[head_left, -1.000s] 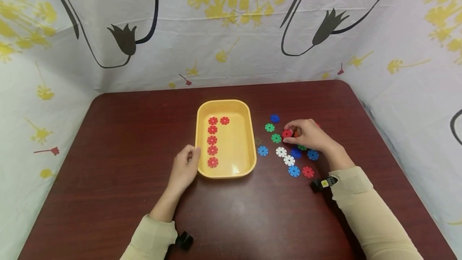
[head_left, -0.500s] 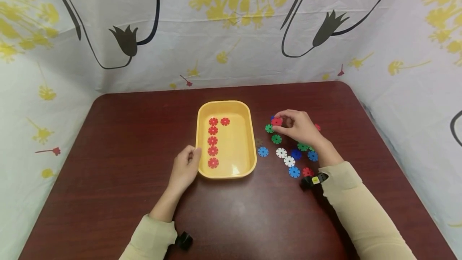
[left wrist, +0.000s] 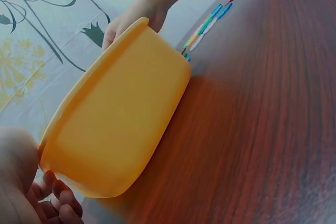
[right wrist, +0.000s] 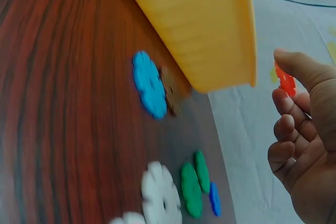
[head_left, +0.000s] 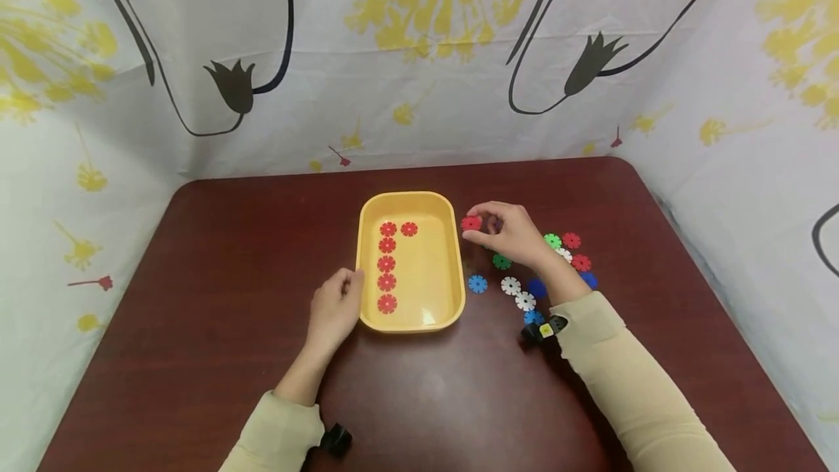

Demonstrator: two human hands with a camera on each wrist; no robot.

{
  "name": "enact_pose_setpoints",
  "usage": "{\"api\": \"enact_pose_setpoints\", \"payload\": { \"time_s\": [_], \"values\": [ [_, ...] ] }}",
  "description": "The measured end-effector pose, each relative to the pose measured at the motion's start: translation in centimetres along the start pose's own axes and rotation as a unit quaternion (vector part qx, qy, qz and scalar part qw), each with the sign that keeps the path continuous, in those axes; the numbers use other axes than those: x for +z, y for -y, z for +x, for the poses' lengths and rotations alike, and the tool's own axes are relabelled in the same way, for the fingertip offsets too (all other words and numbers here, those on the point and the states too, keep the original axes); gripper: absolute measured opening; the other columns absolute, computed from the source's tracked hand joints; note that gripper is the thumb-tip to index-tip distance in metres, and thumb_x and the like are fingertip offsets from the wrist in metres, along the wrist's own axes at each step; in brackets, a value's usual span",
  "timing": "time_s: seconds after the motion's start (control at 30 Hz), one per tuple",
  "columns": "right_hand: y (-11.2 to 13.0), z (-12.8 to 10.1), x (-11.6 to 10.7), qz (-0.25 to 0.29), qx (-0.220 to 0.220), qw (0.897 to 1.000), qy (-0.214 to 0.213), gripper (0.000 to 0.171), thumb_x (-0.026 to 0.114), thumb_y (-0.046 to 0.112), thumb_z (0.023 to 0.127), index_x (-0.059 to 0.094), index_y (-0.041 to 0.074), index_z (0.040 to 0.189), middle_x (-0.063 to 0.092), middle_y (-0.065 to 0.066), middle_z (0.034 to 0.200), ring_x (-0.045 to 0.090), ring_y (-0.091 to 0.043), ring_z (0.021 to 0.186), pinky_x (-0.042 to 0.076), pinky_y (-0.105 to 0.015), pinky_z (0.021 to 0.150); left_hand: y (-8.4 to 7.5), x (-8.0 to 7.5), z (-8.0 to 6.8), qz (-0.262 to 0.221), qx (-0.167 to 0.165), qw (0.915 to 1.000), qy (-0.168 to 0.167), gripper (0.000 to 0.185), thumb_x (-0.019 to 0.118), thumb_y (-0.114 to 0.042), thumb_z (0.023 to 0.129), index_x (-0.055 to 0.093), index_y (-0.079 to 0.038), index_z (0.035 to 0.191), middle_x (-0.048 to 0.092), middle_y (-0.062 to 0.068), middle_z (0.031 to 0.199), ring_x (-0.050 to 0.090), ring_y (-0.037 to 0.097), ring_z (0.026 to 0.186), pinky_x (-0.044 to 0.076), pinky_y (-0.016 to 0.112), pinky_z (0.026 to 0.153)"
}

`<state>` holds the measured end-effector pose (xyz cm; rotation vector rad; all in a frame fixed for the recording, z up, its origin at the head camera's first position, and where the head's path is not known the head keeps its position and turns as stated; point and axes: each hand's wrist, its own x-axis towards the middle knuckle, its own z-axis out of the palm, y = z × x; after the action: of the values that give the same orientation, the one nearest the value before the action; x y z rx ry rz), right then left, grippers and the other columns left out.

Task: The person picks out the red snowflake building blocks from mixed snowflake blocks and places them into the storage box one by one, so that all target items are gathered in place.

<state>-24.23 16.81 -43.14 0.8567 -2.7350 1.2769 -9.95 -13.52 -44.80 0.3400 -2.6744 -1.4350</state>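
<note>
A yellow tray [head_left: 426,268] stands on the table, with several red notched discs [head_left: 387,264] in a column along its left side and one more beside the top one. My left hand [head_left: 334,306] pinches the tray's left rim between thumb and curled fingers, as the left wrist view also shows. Just off the tray's right edge, my right hand [head_left: 514,235] holds a red notched disc [head_left: 471,223] between thumb and fingertips. In the right wrist view that red disc [right wrist: 285,80] is raised above the table, near the tray's rim.
Loose notched discs lie right of the tray: blue [head_left: 477,283], white [head_left: 510,285], green [head_left: 502,261] and red [head_left: 572,240], some hidden under the right arm. A brown disc [right wrist: 170,91] lies close to the tray. A patterned cloth [head_left: 419,115] hangs behind the table.
My right hand has moved left from among the loose discs to the tray's right edge, carrying the red disc. The left hand stays at the tray rim. The head view has tilted slightly.
</note>
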Motion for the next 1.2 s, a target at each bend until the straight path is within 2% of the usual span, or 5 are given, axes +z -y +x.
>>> {"api": "enact_pose_setpoints", "payload": {
  "time_s": [0.3, 0.7, 0.9, 1.13, 1.2],
  "values": [
    [1.4, 0.9, 2.3, 0.028, -0.001, 1.000, -0.008, 0.033, 0.074, 0.037, 0.079, 0.065, 0.018, 0.105, 0.049, -0.001, 0.062, 0.043, -0.017, 0.054, 0.036, -0.026, 0.050, 0.2, 0.2, -0.4, -0.009, 0.006, 0.9998, 0.015, 0.036, 0.044, -0.038, 0.098, 0.055, -0.011, 0.076, 0.044, 0.001, 0.058, 0.042, 0.016, 0.051, 0.035, 0.028, 0.050],
    [2.7, 2.4, 3.7, 0.031, -0.049, 0.998, -0.011, 0.031, 0.073, 0.036, 0.080, 0.066, 0.016, 0.103, 0.048, 0.000, 0.061, 0.042, -0.015, 0.052, 0.037, -0.027, 0.054, 0.0, 0.4, -0.1, -0.010, 0.005, 0.9998, 0.015, 0.035, 0.044, -0.031, 0.098, 0.049, -0.011, 0.070, 0.041, 0.002, 0.056, 0.041, 0.017, 0.051, 0.035, 0.028, 0.048],
    [3.2, 2.9, 4.3, 0.034, -0.053, 0.998, -0.014, 0.031, 0.073, 0.035, 0.080, 0.066, 0.015, 0.103, 0.055, 0.003, 0.072, 0.043, -0.013, 0.053, 0.038, -0.027, 0.053, -0.1, 0.4, -0.1, -0.003, -0.002, 1.0000, 0.009, 0.035, 0.044, -0.030, 0.098, 0.048, -0.011, 0.069, 0.041, 0.001, 0.055, 0.041, 0.017, 0.050, 0.034, 0.028, 0.048],
    [3.6, 3.5, 5.0, 0.033, -0.053, 0.998, -0.027, 0.031, 0.074, 0.034, 0.080, 0.067, 0.013, 0.101, 0.060, -0.009, 0.083, 0.044, -0.013, 0.056, 0.038, -0.026, 0.052, -0.1, 0.5, -0.2, 0.004, -0.003, 1.0000, 0.002, 0.035, 0.045, -0.029, 0.097, 0.045, -0.011, 0.067, 0.039, 0.000, 0.054, 0.039, 0.017, 0.050, 0.033, 0.028, 0.048],
    [3.8, 3.7, 5.1, 0.026, -0.053, 0.998, -0.036, 0.032, 0.074, 0.036, 0.080, 0.067, 0.013, 0.101, 0.060, -0.009, 0.083, 0.044, -0.013, 0.057, 0.037, -0.026, 0.052, -0.1, 0.5, -0.2, 0.007, -0.001, 1.0000, 0.001, 0.034, 0.045, -0.028, 0.097, 0.044, -0.011, 0.067, 0.039, 0.000, 0.054, 0.039, 0.016, 0.050, 0.033, 0.028, 0.048]
  ]
}}
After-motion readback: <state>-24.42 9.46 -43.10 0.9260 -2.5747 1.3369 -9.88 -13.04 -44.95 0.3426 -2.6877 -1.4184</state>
